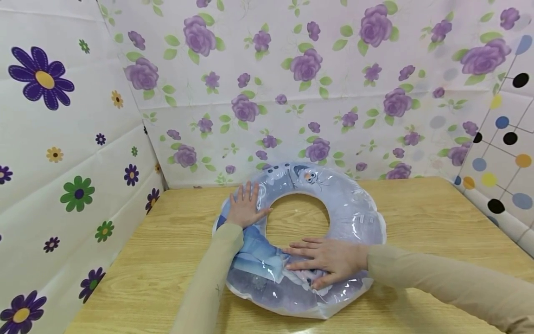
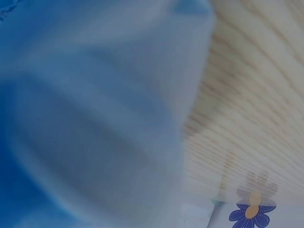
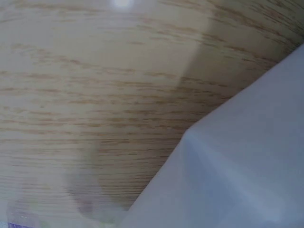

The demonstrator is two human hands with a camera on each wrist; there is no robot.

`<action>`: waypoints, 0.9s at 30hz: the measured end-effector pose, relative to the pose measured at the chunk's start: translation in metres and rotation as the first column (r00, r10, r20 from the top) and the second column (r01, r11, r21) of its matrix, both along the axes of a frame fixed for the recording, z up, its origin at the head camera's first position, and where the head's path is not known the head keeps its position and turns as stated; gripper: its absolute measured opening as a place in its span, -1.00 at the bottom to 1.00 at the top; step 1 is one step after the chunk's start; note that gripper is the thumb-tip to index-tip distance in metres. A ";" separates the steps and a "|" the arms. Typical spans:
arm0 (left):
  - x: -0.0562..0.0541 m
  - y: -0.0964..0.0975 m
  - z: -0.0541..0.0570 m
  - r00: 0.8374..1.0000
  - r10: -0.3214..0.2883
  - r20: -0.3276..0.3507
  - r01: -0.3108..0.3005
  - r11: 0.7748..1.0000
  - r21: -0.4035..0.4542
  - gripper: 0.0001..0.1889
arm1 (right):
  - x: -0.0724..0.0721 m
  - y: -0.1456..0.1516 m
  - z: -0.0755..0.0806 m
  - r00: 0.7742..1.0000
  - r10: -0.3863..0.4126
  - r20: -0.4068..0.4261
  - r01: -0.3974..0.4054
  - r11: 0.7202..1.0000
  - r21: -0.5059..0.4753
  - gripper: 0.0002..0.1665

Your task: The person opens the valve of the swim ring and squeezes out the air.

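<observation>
An inflated swim ring [image 1: 350, 204] lies on the wooden table, pale blue and lilac with a printed snowman at the back and a blue figure at the front left. My left hand [image 1: 244, 206] rests spread on the ring's left side, fingers pointing away. Across the front of the ring lies my right hand [image 1: 329, 260], palm down, its fingers stretched towards the left. In the left wrist view the ring [image 2: 109, 109] appears as a blurred blue surface close to the camera. Its pale edge [image 3: 237, 166] fills the lower right of the right wrist view.
The wood-grain table [image 1: 429, 222] extends around the ring on both sides. A white backdrop with purple roses [image 1: 306, 65] rises behind it. Flower-patterned sheeting [image 1: 79, 193] stands along the left, and sheeting with coloured dots [image 1: 509, 162] along the right.
</observation>
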State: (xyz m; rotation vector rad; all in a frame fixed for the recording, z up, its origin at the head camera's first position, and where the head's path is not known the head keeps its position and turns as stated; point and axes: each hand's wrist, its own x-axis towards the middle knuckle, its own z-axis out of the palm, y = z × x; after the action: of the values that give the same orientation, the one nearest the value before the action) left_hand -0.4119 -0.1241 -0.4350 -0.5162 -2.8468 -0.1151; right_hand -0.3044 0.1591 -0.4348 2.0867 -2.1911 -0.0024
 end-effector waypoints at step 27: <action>0.002 0.005 0.000 0.999 0.039 0.002 -0.039 0.998 -0.049 -0.01 | -0.002 -0.001 -0.005 1.000 -0.016 0.023 0.016 1.000 -0.011 -0.23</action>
State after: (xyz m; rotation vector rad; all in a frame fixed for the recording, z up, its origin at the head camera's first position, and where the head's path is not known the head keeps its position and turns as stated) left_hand -0.4097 -0.1186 -0.4349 -0.4702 -2.8671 -0.0396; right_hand -0.3064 0.1586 -0.4401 2.0734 -2.2160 0.0322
